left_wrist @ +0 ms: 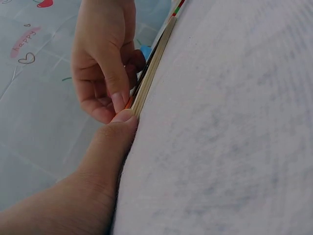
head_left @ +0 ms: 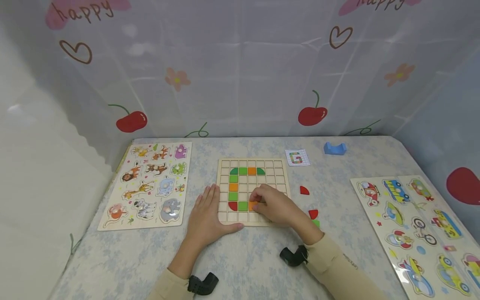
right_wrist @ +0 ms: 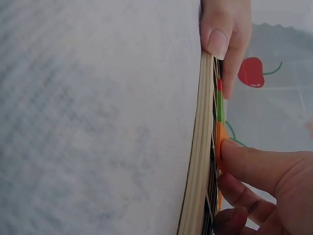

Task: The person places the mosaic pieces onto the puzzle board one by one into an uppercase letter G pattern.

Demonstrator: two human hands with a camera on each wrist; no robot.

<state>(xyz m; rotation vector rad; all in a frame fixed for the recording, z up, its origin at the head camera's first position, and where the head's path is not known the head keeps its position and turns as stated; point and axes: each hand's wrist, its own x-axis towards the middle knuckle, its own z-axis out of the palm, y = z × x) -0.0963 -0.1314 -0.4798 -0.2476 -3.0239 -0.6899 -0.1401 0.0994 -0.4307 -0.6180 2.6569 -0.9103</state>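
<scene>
A wooden grid board (head_left: 277,179) lies on the table with green, orange and red tiles set in some cells. My left hand (head_left: 204,216) rests at the board's left side with fingers straight, its thumb against the near edge. With curled fingers my right hand (head_left: 275,204) pinches an orange tile (right_wrist: 221,134) in the bottom row, right of a green square tile (head_left: 243,206). That orange tile looks slightly tilted in the right wrist view; the fingers partly hide it. A red quarter-round tile (head_left: 233,206) ends the row at left.
Loose red quarter-round tiles (head_left: 304,190) and a partly hidden green tile (head_left: 316,223) lie right of the board. Behind are a pattern card (head_left: 297,158) and a blue holder (head_left: 335,148). An animal puzzle (head_left: 150,187) lies left, a vehicle puzzle (head_left: 408,221) right.
</scene>
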